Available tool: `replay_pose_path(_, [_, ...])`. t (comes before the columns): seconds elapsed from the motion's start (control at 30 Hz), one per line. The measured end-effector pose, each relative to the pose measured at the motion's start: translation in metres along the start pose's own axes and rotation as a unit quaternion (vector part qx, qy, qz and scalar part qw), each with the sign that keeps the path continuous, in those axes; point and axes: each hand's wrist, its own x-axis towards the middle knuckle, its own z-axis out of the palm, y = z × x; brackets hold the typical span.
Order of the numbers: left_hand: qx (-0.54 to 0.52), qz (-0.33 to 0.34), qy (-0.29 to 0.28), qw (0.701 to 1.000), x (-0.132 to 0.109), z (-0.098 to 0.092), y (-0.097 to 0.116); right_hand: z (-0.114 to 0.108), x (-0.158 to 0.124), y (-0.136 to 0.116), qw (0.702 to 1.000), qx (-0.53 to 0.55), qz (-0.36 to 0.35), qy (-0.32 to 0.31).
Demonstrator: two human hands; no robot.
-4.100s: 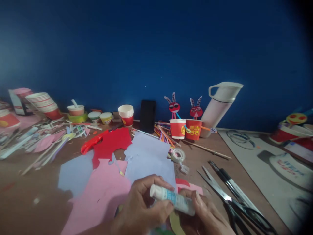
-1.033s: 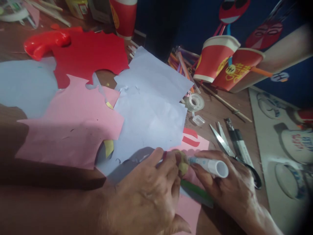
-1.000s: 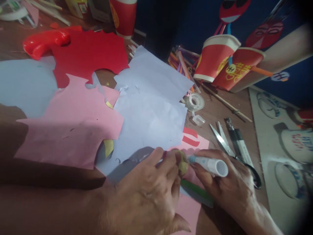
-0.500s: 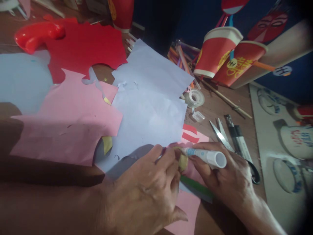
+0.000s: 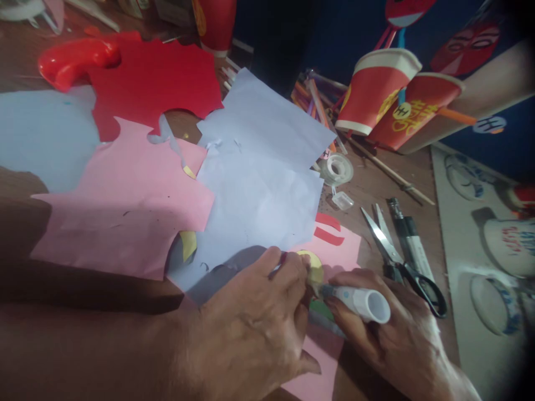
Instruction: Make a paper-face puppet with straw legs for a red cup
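Checking alignment

I log the right hand [image 5: 390,323] gripping a white plastic tube [image 5: 361,304], long axis running left toward a round yellow paper disc [image 5: 315,266], lower right of centre. The left hand [image 5: 259,314], nearer, covers the disc's left edge; pinch undetermined.

Yellow disc [image 5: 316,268]: left side under fingers of left hand [image 5: 251,328]. White tube [image 5: 365,303]: near end blurred, contact with disc unclear. Small item [image 5: 283,258] at left hand's fingers: mostly hidden, cannot tell what. Green strip [image 5: 321,309]: partly covered by right hand [image 5: 390,328]. Scissors [image 5: 393,253]: one handle loop largely behind right hand. Red cup [image 5: 215,25], red paper face [image 5: 407,12]: cut by top edge. Pale cylinder [image 5: 497,89]: cut by right edge. White piece [image 5: 507,242]: lettering too blurred to read.
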Motion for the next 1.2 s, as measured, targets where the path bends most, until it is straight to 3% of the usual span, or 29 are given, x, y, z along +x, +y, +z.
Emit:
replay_pose_path(0.93, [-0.008,-0.011,0.011,1.000,0.001,0.000,-0.003,0.009,0.013,0.017,0.998,0.012,0.030,0.053])
replay_pose_path(1.2, [-0.010,-0.002,0.003,1.000,0.001,0.001,-0.002,0.003,0.008,0.013,0.999,0.007,0.012,0.034])
